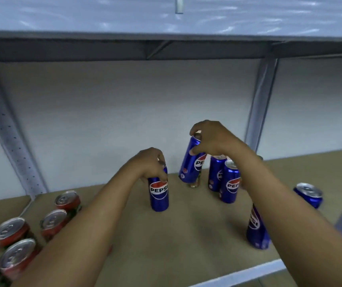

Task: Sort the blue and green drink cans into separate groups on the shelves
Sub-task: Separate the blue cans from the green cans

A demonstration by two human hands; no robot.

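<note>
Right hand (211, 139): fingers curled over the top of a blue Pepsi can (190, 162), thumb on the near side of the body. Can is tilted, top leaning right, base lifted or just touching the brown shelf board (186, 235); contact cannot be told.

Left hand (151, 162): fingers wrapped down around the top of a second blue can (159, 193). This one stands upright on the board, logo facing the camera, left of the tilted can and apart from it.

Just right of the tilted can, a pair of upright blue cans (225, 179) stand close together, one partly behind the other, tucked against the right forearm. Nearer the front edge, another blue can (256, 230) stands half hidden behind the same forearm. Far right, a fifth loose blue can (308, 194) sits apart from the others, silver top showing.

Far left, front corner: a cluster of cans with red upper bands and silver tops (31, 230), about six visible; their lower bodies look dark, possibly green, blurred. They stand well apart from the blue group, with the left forearm crossing in front.

Behind: pale back panel (124, 112), grey perforated upright (6, 129) on the left, a second grey post (263, 104) on the right. Upper shelf (166, 48) spans the top of the view.
</note>
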